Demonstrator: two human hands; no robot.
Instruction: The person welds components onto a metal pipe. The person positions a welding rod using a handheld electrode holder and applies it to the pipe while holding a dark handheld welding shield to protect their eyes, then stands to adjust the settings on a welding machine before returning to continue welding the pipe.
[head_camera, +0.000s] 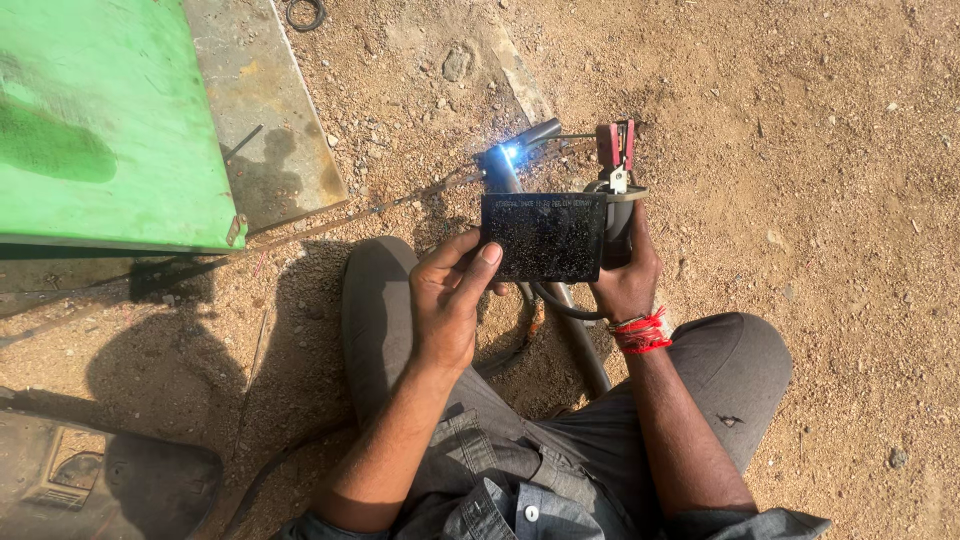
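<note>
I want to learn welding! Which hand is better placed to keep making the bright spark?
Probably the right hand: it grips the electrode holder beside the blue arc. The left hand is busy holding the dark glass plate.

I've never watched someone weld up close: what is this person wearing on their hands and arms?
Nothing on the hands: the left hand and right hand are bare, no gloves. Red thread bands circle the right wrist. Grey-blue denim sleeves are pushed up near the elbows, forearms uncovered.

Open dirt (800, 150) right; green panel (100, 120) left.
</note>
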